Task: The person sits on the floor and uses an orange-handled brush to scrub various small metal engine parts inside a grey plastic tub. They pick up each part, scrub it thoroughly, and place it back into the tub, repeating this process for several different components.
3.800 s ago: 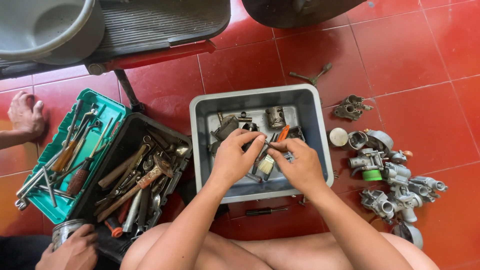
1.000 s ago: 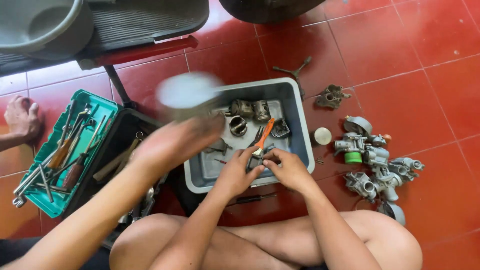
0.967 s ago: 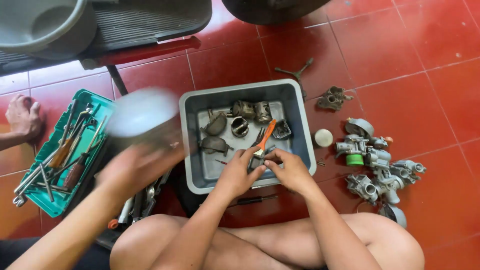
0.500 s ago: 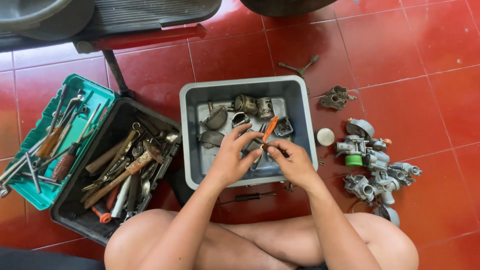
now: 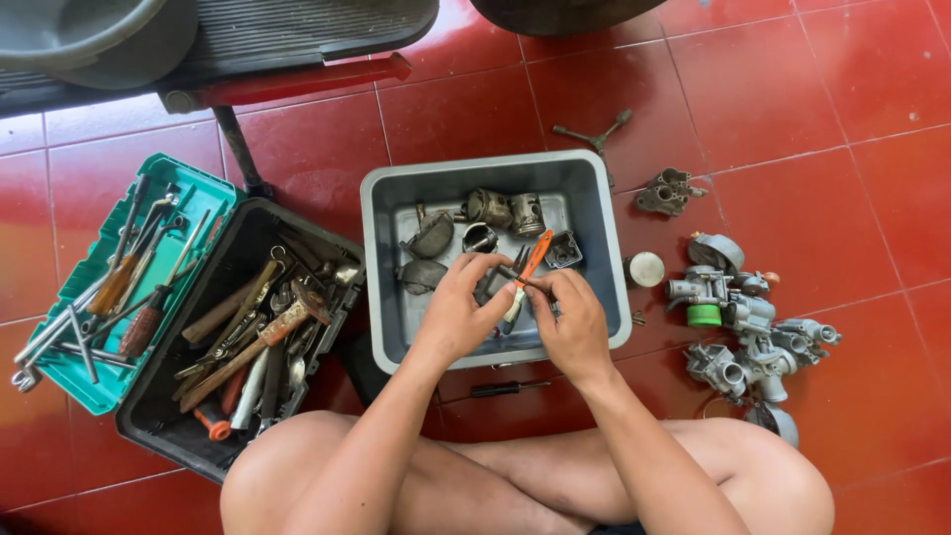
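Note:
I sit cross-legged on a red tiled floor with both hands over a grey plastic tub (image 5: 380,203). My left hand (image 5: 458,309) is closed on a small dark metal part (image 5: 488,288) above the tub. Facing it, my right hand (image 5: 573,319) pinches an orange-handled tool (image 5: 532,261) whose tip meets that part. The two hands touch at the fingertips. Several greasy metal parts, among them a piston (image 5: 526,213), lie at the tub's far end.
A black toolbox (image 5: 149,416) full of hammers and wrenches stands at the left, its green tray (image 5: 203,193) of spanners beside it. Carburettors (image 5: 738,327) lie on the right. A screwdriver (image 5: 507,388) lies by my shin. A motorbike footboard (image 5: 297,40) spans the top.
Another person's arm, which swept a blurred pale object across the toolbox and tub, has withdrawn from view. My hands stay together over the tub on the part and orange tool.

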